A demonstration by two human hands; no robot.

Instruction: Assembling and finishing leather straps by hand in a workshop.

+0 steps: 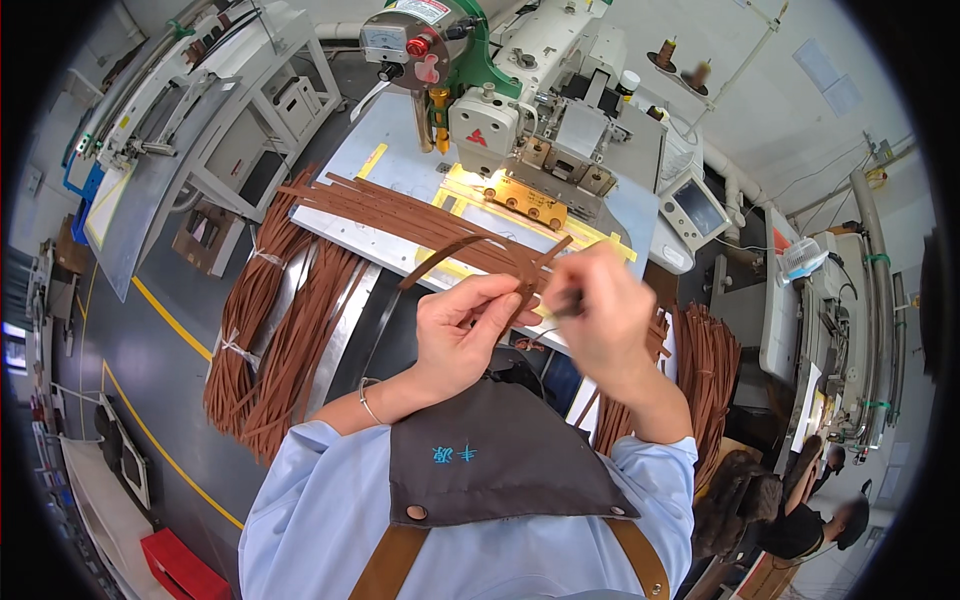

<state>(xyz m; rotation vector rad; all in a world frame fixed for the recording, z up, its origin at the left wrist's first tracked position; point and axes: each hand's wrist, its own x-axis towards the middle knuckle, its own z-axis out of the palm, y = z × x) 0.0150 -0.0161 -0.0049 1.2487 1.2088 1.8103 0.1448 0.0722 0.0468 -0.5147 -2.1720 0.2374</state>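
Note:
My left hand [468,325] pinches a narrow brown strap [440,258] between thumb and fingers. One end of the strap curves away to the left, over the work table's front edge. Close beside it on the right, my right hand [605,310] is closed and smeared by motion. Something small and dark [570,303] shows at its fingers, too blurred to name. Behind both hands, a row of flat brown straps [400,218] lies across the pale table [345,232], in front of a sewing machine [485,135] with a lit, brass-coloured clamp plate [525,203].
Tied bundles of brown straps [250,340] hang at the left; more strap bundles [705,370] hang at the right. A control screen [697,205] stands right of the machine. Another white machine [190,110] is at far left. A person [820,525] is at lower right.

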